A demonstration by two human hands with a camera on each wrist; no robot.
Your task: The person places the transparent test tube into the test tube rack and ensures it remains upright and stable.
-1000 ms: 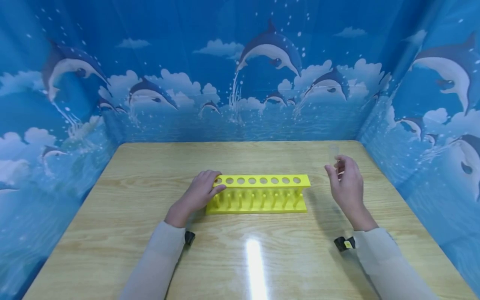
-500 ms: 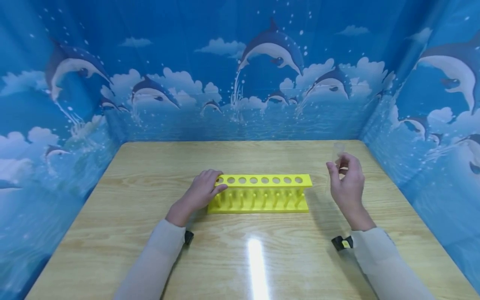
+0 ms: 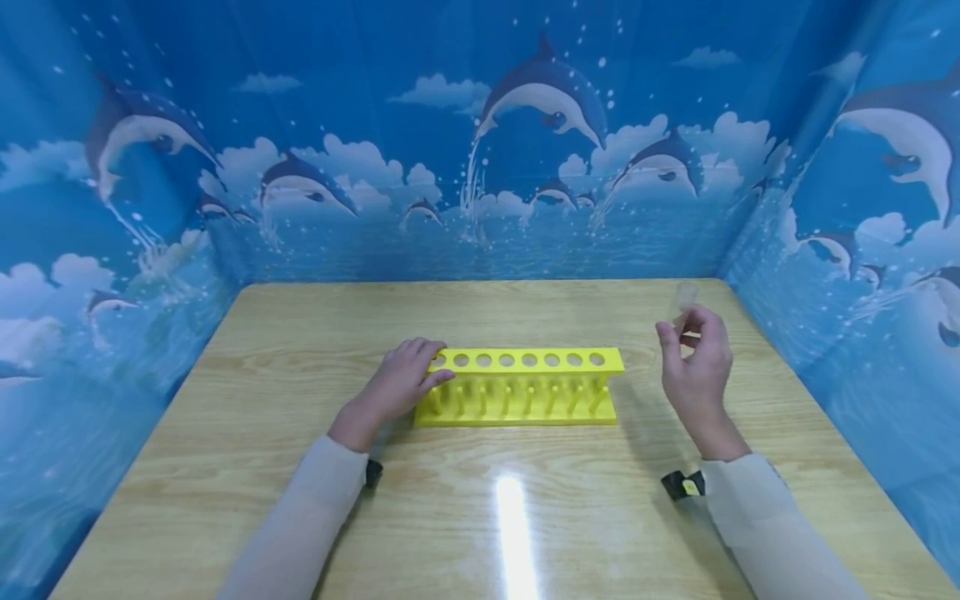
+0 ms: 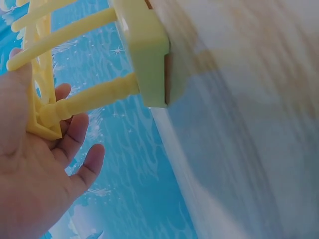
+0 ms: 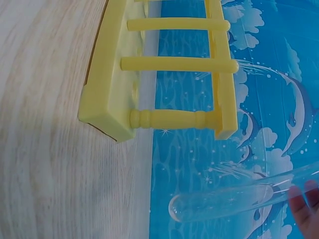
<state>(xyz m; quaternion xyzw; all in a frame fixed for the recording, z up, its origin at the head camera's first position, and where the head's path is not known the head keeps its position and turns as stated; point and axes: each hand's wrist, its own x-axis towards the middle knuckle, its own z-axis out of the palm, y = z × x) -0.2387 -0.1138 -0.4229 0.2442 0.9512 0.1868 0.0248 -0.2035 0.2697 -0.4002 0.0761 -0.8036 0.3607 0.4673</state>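
Note:
A yellow test tube rack stands upright on the table, its top plate pierced by a row of holes. At its left end my left hand grips the top plate; in the left wrist view the fingers curl beyond the plate's end. Off to the right of the rack, my right hand pinches a clear test tube above the table. The tube's open end points up and away, slightly tilted. In the right wrist view the tube shows its rounded closed end, apart from the rack.
The wooden table has a bright light reflection near its front. Blue dolphin-print curtains enclose the back and both sides. A black wrist strap sits at the right cuff, and another dark piece at the left.
The test tube's upper end has leaned to the right, and my right hand has shifted slightly right with it. My left hand stays on the rack.

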